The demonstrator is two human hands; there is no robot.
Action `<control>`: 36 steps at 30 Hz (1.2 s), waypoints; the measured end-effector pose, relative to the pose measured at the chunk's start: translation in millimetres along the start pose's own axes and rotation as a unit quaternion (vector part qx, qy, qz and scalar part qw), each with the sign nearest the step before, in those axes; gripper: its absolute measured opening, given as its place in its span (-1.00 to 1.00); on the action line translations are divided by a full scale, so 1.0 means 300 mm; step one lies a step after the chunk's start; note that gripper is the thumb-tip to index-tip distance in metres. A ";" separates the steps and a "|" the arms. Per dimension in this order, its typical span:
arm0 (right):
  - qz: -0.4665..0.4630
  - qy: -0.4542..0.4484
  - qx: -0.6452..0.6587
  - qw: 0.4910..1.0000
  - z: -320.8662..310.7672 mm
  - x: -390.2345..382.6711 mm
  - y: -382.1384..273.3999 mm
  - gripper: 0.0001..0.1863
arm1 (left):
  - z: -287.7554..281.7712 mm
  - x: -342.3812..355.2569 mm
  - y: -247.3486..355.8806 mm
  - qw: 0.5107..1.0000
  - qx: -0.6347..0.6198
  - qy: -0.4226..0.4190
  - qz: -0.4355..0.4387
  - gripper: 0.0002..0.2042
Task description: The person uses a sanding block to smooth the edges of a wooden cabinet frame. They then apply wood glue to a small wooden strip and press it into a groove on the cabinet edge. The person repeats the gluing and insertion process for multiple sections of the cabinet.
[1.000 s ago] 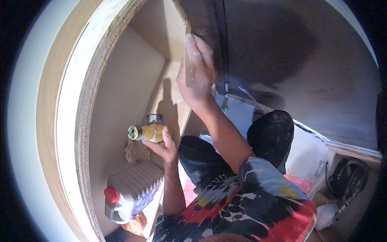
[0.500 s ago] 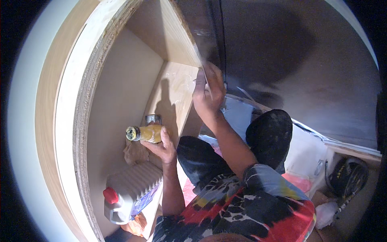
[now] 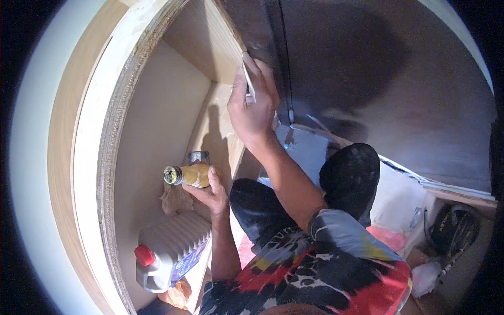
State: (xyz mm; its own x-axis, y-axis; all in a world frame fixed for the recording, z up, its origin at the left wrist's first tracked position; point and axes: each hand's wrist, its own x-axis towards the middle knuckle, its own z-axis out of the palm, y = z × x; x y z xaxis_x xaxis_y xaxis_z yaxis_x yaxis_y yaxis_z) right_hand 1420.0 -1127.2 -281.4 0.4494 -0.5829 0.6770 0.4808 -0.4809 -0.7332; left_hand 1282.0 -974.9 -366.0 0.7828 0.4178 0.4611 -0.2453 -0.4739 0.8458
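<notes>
My left hand (image 3: 213,197) is wrapped round a small bottle (image 3: 195,175) with yellowish contents and a dark, smeared neck, tilted so the mouth points left. Just behind the bottle, a small metal-looking can or jar (image 3: 198,157) sits on the wooden shelf. Higher up, my right hand (image 3: 254,113) pinches a thin pale strip (image 3: 248,79) between thumb and fingers. The strip lies along the front edge of an upright wooden panel (image 3: 226,50) inside the cabinet; whether it presses against the edge, I cannot tell.
A ribbed grey-white jug (image 3: 176,247) with a red cap stands low in the cabinet (image 3: 113,136), below a crumpled brown wad (image 3: 175,199). A dark panel (image 3: 336,63) rises at the right. A black bag (image 3: 452,228) lies at the far right.
My right hand has moved left and a little upward with the strip, closer along the panel's front edge. My left hand and the bottle have hardly moved.
</notes>
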 end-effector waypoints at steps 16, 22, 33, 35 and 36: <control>-0.078 -0.021 0.048 0.996 -0.059 0.006 -0.046 -0.69 | -0.003 -0.002 -0.019 0.999 -0.033 -0.003 -0.014 -0.44; -0.076 -0.006 0.026 0.997 -0.013 0.058 -0.045 -0.66 | -0.007 0.003 -0.005 1.000 0.013 -0.005 0.027 -0.44; -0.083 -0.046 0.051 0.994 -0.022 -0.016 -0.074 -0.55 | -0.001 -0.001 -0.014 1.000 -0.020 0.012 -0.006 -0.42; -0.099 -0.036 0.058 0.993 -0.013 0.000 -0.066 -0.54 | -0.003 -0.006 -0.017 1.000 -0.021 0.013 -0.013 -0.40; -0.107 -0.031 0.062 0.992 -0.006 0.009 -0.059 -0.54 | -0.008 -0.010 -0.022 1.000 -0.018 0.012 -0.017 -0.40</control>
State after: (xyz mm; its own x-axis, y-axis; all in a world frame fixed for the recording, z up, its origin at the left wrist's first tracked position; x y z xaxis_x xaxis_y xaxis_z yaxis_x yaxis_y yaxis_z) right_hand 1411.2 -1121.4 -266.8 0.3700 -0.4326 0.8222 0.6574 -0.5034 -0.5607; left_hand 1279.7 -971.1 -372.3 0.7775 0.4517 0.4375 -0.2387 -0.4316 0.8699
